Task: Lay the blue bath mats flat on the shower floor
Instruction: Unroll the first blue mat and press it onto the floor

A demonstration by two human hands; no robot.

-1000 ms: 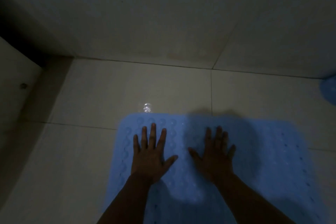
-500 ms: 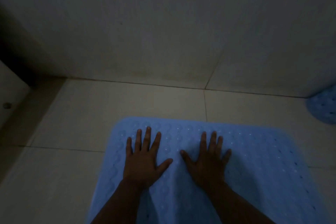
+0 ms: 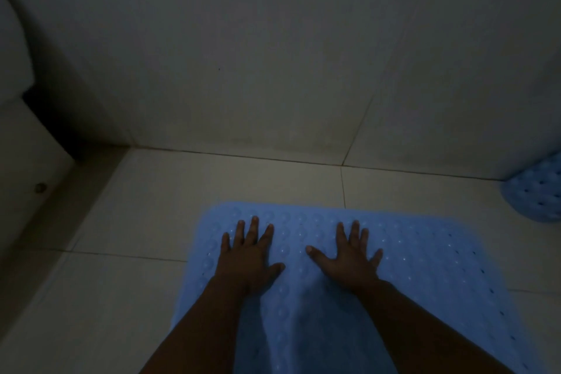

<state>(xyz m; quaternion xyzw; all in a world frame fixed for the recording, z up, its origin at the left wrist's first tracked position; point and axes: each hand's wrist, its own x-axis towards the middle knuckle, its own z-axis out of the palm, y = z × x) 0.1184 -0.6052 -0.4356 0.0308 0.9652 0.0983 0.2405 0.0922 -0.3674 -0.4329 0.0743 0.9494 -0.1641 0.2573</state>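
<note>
both hands, left hand [image 3: 247,255] and right hand [image 3: 349,255], fingers spread wide, have slid the mat [image 3: 425,267] nearer the wall [image 3: 273,70]; it lies flat on the floor [image 3: 151,206], likely placed.

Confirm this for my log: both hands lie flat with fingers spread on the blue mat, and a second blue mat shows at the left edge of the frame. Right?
Not quite. Both the left hand and right hand do lie flat with fingers spread on the blue mat, but the second blue mat shows at the right edge of the head view, not the left.
</note>
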